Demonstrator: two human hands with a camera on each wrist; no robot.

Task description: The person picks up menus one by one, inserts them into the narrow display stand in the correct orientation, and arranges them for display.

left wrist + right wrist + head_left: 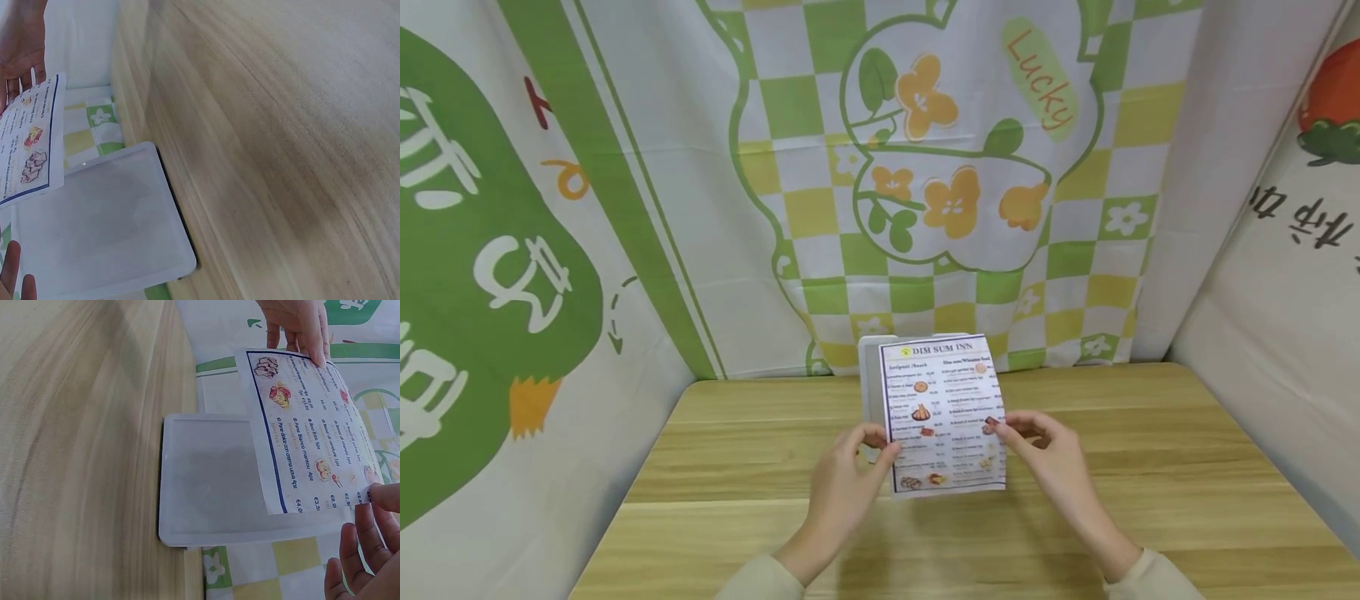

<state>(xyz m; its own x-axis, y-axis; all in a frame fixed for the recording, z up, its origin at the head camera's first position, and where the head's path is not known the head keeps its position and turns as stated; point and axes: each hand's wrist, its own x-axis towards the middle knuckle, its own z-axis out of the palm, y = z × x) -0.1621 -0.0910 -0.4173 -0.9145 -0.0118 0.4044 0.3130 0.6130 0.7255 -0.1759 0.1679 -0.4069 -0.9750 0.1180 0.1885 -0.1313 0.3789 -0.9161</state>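
A printed menu sheet (943, 417) headed "DIM SUM INN" is held up between both hands. My left hand (844, 471) pinches its left edge, thumb in front and fingers behind. On the opposite edge, my right hand (1051, 454) pinches the paper with the thumb over the front. Behind the sheet stands a pale rectangular board (209, 478) with a raised white rim and rounded corners, partly covered by the paper in the head view. The right wrist view shows the sheet (306, 431) bowing slightly, apart from the board's lower part.
The wooden table (760, 467) spreads out below the hands. At its back edge hangs a checked green, yellow and white cloth (805, 108) with flower prints. Printed cloth panels (1292, 333) close off both sides.
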